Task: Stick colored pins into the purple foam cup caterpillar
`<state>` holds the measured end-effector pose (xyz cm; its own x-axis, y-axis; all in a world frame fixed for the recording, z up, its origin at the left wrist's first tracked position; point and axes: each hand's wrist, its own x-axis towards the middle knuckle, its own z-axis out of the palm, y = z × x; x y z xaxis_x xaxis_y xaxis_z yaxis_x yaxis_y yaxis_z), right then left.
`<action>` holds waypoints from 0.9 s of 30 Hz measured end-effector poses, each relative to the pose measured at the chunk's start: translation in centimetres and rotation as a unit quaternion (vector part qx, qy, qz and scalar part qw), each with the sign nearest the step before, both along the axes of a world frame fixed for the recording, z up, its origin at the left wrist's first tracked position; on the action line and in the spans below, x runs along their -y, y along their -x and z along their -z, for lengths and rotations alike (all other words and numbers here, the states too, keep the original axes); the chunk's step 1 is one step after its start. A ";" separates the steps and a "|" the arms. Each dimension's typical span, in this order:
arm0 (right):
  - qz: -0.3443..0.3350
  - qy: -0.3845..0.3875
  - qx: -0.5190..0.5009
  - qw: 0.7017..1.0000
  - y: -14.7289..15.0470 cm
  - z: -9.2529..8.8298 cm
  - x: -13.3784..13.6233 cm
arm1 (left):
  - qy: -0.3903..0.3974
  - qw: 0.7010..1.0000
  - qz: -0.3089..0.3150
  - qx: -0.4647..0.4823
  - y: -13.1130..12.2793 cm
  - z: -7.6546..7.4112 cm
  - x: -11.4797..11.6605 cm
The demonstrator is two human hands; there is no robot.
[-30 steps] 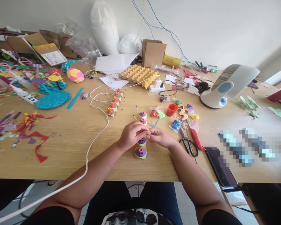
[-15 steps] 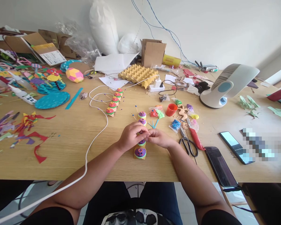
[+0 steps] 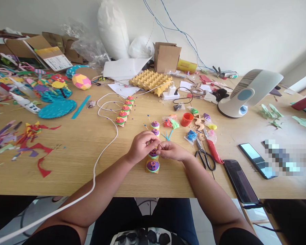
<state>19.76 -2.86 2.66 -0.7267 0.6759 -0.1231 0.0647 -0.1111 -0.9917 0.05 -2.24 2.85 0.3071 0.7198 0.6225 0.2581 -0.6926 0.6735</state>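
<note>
My left hand (image 3: 143,147) and my right hand (image 3: 172,150) meet with fingertips pinched together over a row of egg-carton cups (image 3: 153,166) topped with purple and green clay and orange rings. A thin pale stick (image 3: 160,145) shows between the fingertips; its ends are partly hidden. The hands cover the middle cups of the row. Toward the far end, thin sticks with blue tips (image 3: 148,118) poke out to the left. Just beyond my right hand lie several blue strips (image 3: 167,135).
A similar red and green row (image 3: 125,111) stands at the back left, beside a white cable (image 3: 105,146). On the right are scissors (image 3: 204,154), a red-handled knife (image 3: 214,151), an orange cup (image 3: 187,119), bagged blue clay (image 3: 191,135), phones (image 3: 241,180) and a fan (image 3: 250,92).
My fingertips have shifted slightly, and the thin stick between them shows more clearly. My right hand's fingers sit a little lower and nearer the purple row.
</note>
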 end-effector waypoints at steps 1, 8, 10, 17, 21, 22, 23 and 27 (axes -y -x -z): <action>-0.003 0.009 0.000 1.000 -0.2 0.0 0.0 | 0.008 1.000 -0.015 0.015 0.1 -0.1 0.0; 0.149 0.133 -0.087 0.976 -1.1 0.6 -0.8 | 0.012 0.979 -0.140 0.146 0.6 -0.3 -0.5; 0.199 0.170 -0.120 0.958 -1.1 0.6 -1.1 | 0.024 0.976 -0.147 0.160 0.6 -0.3 -0.6; 0.217 0.164 -0.172 0.947 -1.2 0.5 -1.3 | 0.083 0.990 -0.073 0.090 0.2 0.1 -0.7; 0.194 0.056 -0.085 0.976 -0.7 0.3 -0.7 | 0.065 0.995 -0.057 0.045 0.0 0.4 -0.8; 0.190 0.028 -0.068 0.979 -0.5 0.3 -0.6 | 0.056 0.996 -0.055 0.035 0.0 0.4 -0.8; 0.187 0.008 -0.057 0.981 -0.4 0.3 -0.5 | 0.048 0.997 -0.055 0.026 0.0 0.5 -0.8; 0.179 -0.020 -0.027 0.983 0.0 0.8 -0.7 | 0.044 0.998 -0.052 0.016 -0.1 0.6 -0.7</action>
